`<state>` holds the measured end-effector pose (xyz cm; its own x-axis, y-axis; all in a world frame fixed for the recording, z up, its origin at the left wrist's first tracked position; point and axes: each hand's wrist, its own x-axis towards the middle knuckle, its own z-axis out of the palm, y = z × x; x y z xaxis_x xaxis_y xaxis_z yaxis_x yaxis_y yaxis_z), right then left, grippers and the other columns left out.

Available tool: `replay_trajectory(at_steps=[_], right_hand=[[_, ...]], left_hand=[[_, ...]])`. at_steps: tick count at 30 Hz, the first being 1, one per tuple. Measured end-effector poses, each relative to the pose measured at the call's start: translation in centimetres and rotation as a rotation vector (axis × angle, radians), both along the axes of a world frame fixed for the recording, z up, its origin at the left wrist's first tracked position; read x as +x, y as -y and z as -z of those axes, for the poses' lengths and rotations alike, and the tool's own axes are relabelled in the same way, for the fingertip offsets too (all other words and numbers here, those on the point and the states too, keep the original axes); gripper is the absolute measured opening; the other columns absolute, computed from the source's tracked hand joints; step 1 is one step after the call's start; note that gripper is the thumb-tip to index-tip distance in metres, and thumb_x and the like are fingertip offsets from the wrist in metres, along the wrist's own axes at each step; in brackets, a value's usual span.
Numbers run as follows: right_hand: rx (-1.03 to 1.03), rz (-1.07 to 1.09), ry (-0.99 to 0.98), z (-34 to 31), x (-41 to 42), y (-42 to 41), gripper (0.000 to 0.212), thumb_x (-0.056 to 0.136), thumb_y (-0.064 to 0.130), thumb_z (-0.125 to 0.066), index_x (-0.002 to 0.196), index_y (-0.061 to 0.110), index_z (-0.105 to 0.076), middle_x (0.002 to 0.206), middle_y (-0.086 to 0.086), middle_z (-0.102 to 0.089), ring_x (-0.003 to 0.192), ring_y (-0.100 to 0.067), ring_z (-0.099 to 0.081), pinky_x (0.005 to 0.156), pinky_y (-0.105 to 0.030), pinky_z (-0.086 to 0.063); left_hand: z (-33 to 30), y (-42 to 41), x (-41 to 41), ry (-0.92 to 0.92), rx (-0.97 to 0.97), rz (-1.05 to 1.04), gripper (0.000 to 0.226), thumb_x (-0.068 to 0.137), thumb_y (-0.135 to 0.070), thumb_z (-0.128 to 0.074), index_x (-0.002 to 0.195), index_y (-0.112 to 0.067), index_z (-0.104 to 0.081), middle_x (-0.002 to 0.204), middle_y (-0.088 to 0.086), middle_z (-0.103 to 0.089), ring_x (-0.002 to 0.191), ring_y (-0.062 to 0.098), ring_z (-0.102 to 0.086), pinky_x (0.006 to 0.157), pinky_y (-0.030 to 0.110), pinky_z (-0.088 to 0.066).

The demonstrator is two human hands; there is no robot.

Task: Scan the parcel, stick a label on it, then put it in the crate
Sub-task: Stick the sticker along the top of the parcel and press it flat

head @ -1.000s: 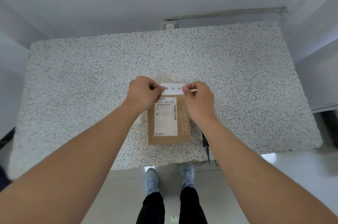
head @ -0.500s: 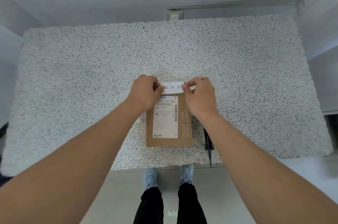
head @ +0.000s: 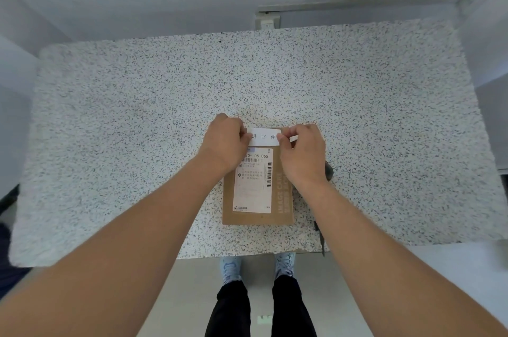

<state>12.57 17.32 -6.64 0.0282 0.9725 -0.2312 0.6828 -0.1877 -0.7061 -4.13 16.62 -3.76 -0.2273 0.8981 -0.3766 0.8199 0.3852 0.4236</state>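
Fingertips of both hands pinch the two ends of a white label (head: 264, 137) — the left hand (head: 226, 141) grips its left end, the right hand (head: 302, 149) its right end, fingers curled in tight. The label is a short strip printed with three dark characters, and it sits across the far edge of the parcel (head: 257, 185); whether it is pressed down or just above the surface cannot be told.

The parcel is a flat brown cardboard pack lying on a speckled grey-white table (head: 137, 116), near the table's near edge and a little right of centre. A white shipping sticker (head: 254, 185) with barcodes covers most of its top (the left wrist hides its far-left corner).

Just right of the parcel, a dark object (head: 328, 170) peeks out from behind the right wrist, too hidden to identify. A wall socket (head: 268, 23) is set beyond the far edge. Below the near edge — light shoes (head: 231, 268) on a pale floor.
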Motion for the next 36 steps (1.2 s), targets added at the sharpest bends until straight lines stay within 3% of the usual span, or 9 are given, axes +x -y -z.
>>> replay_trajectory(at_steps=[5, 12, 19, 21, 24, 26, 29, 32, 36], right_hand=[[0.027, 0.008, 0.008, 0.3, 0.0, 0.1, 0.009, 0.099, 0.03, -0.067, 0.091, 0.025, -0.064, 0.105, 0.009, -0.051, 0.084, -0.007, -0.057, 0.066, -0.008, -0.031], [0.078, -0.02, 0.044, 0.6, -0.1, 0.0, 0.009, 0.099, 0.027, -0.066, 0.093, 0.021, -0.064, 0.105, 0.006, -0.05, 0.076, 0.007, -0.047, 0.063, -0.008, -0.031], [0.148, -0.034, 0.072, 0.4, -0.4, 0.6, 0.008, 0.099, 0.027, -0.065, 0.098, 0.019, -0.062, 0.108, 0.003, -0.051, 0.081, -0.01, -0.056, 0.073, -0.032, -0.054], [0.15, -0.01, 0.058, 0.4, -0.4, 0.8, 0.012, 0.098, 0.027, -0.066, 0.106, 0.019, -0.059, 0.109, 0.004, -0.053, 0.085, -0.012, -0.059, 0.078, -0.037, -0.057], [0.053, 0.079, -0.019, 0.3, -0.3, 0.6, 0.057, 0.095, 0.03, -0.071, 0.141, 0.022, -0.039, 0.114, 0.001, -0.059, 0.093, -0.018, -0.065, 0.081, -0.04, -0.056], [0.02, 0.081, -0.012, 0.4, -0.3, 0.5, 0.063, 0.096, 0.037, -0.068, 0.149, 0.025, -0.035, 0.12, -0.001, -0.06, 0.099, -0.018, -0.064, 0.085, -0.041, -0.054], [0.014, 0.051, 0.014, 0.8, -0.5, 0.7, 0.047, 0.097, 0.051, -0.057, 0.138, 0.029, -0.05, 0.125, 0.001, -0.055, 0.103, -0.016, -0.06, 0.085, -0.041, -0.055], [-0.053, 0.071, -0.002, 1.4, -0.7, 0.3, 0.047, 0.089, 0.069, -0.056, 0.119, 0.033, -0.052, 0.116, 0.003, -0.048, 0.102, -0.02, -0.059, 0.077, -0.039, -0.054], [-0.056, 0.083, 0.007, 2.1, -1.0, -0.4, 0.048, 0.085, 0.072, -0.059, 0.109, 0.032, -0.049, 0.111, 0.003, -0.049, 0.096, -0.018, -0.055, 0.07, -0.032, -0.044]], left_hand=[[-0.2, -0.1, 0.2, -0.015, 0.014, -0.001, 0.015, 0.099, -0.028, -0.062, 0.09, -0.016, -0.063, 0.104, 0.004, -0.047, 0.086, 0.02, -0.05, 0.074, 0.029, -0.038], [-0.2, -0.2, 0.7, -0.052, 0.024, -0.025, 0.016, 0.098, -0.026, -0.062, 0.093, -0.011, -0.067, 0.104, 0.007, -0.052, 0.086, 0.021, -0.053, 0.071, 0.029, -0.039], [-0.1, -0.7, 0.6, -0.094, -0.027, -0.128, 0.036, 0.09, -0.033, -0.073, 0.065, -0.016, -0.054, 0.093, 0.01, -0.068, 0.066, 0.018, -0.06, 0.047, 0.025, -0.036], [-0.3, -0.5, 0.2, -0.116, -0.017, -0.175, 0.038, 0.084, -0.042, -0.079, 0.072, -0.018, -0.051, 0.092, 0.006, -0.068, 0.07, 0.016, -0.059, 0.049, 0.025, -0.036], [-0.1, 0.2, -0.3, -0.08, 0.007, -0.288, 0.05, 0.075, -0.048, -0.083, 0.099, -0.017, -0.053, 0.109, 0.008, -0.055, 0.097, 0.028, -0.057, 0.07, 0.036, -0.047], [0.5, 0.7, 0.0, 0.021, 0.059, -0.356, 0.058, 0.073, -0.047, -0.083, 0.109, -0.019, -0.047, 0.114, 0.007, -0.043, 0.101, 0.029, -0.054, 0.073, 0.036, -0.044], [1.4, 1.1, 0.6, 0.17, 0.084, -0.482, 0.078, 0.07, -0.057, -0.08, 0.127, -0.018, -0.043, 0.12, 0.006, -0.046, 0.099, 0.024, -0.057, 0.068, 0.03, -0.043], [2.0, 1.0, 1.1, 0.241, 0.057, -0.589, 0.095, 0.066, -0.072, -0.075, 0.136, -0.016, -0.041, 0.126, 0.008, -0.053, 0.101, 0.024, -0.06, 0.074, 0.035, -0.049], [2.6, 1.2, 1.5, 0.25, 0.071, -0.597, 0.084, 0.074, -0.069, -0.071, 0.133, -0.016, -0.044, 0.127, 0.009, -0.051, 0.106, 0.027, -0.059, 0.08, 0.039, -0.052]])
